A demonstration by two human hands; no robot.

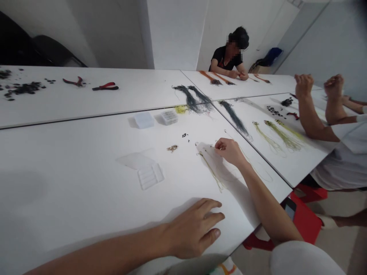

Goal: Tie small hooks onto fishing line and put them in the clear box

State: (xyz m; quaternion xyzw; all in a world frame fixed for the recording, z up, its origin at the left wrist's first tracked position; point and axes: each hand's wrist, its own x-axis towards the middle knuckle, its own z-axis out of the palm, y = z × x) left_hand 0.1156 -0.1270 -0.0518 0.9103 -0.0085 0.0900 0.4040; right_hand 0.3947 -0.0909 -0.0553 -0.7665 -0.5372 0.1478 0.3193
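Note:
My left hand [197,229] rests over the white table [86,198] near its front edge, fingers spread, holding nothing. Farther forward, my right hand [229,151] is low over the tabletop with thumb and fingertips pinched together; whatever lies between them is too small to make out. Just left of it lie several fishing hooks with thin lines, among them a yellow-green snelled line [210,172]. A small pile of gold-coloured hooks [172,148] and a few tiny black pieces [185,135] lie farther left. Beside these sits an open clear compartment box [150,176].
Two closed plastic boxes [144,120] stand beyond, near a yellow bundle [181,109]. Dark line bundles [190,99] lie across the table seam. Red-handled pliers [106,86] are at the far left. Co-workers sit opposite and at right, beside green line bundles [282,135] and a red stool [305,219].

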